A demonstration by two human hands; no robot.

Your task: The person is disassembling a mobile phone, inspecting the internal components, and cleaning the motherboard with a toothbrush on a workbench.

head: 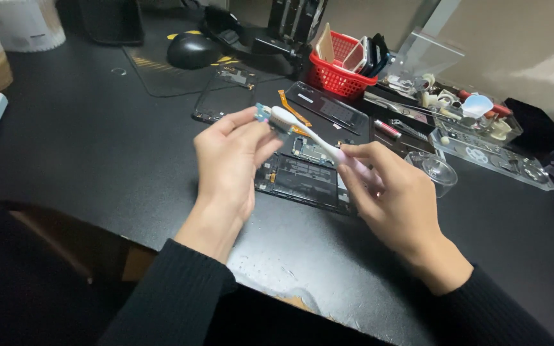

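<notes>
The right hand (pixel 397 206) clenches the pale pink plastic toothbrush (pixel 318 142) by its smooth handle, above the opened black phone body (pixel 306 179) on the matte black desk (pixel 84 147). The left hand (pixel 229 160) pinches a small bluish part (pixel 263 113) against the bristled head.

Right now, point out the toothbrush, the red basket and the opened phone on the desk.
toothbrush (pixel 315 142), head view, middle of its white neck.
red basket (pixel 336 80), head view, front mesh wall.
opened phone (pixel 302 182), head view, dark inner panel.
</notes>
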